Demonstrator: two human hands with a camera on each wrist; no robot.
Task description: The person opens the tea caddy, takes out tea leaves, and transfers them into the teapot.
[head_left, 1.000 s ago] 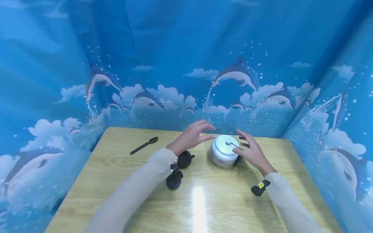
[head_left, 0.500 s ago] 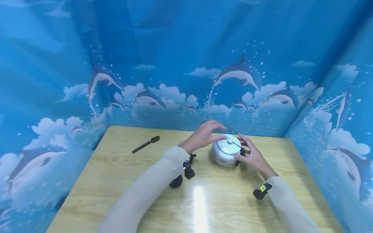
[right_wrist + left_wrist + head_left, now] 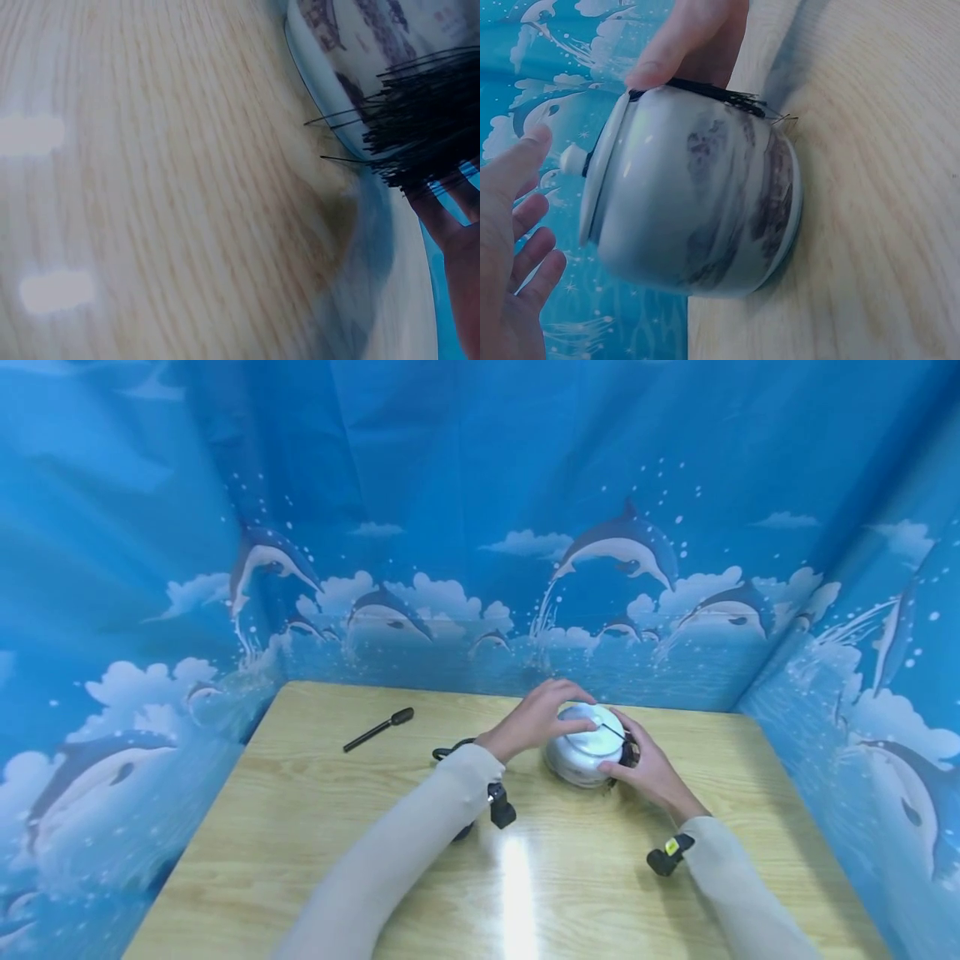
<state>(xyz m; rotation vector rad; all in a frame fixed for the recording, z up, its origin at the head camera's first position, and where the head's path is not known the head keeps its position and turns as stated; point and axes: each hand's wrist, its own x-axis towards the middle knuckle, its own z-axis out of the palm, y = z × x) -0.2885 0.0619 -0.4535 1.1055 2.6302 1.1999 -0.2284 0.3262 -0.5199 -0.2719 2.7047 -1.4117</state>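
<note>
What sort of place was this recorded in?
Probably a staged recording booth: a dolphin-print backdrop hangs around three sides of a wooden table, and black wrist cameras are in view.

A curtained booth: dolphin-print sheeting point(image 3: 450, 485) hangs around a wood-grain table point(image 3: 592, 860).
</note>
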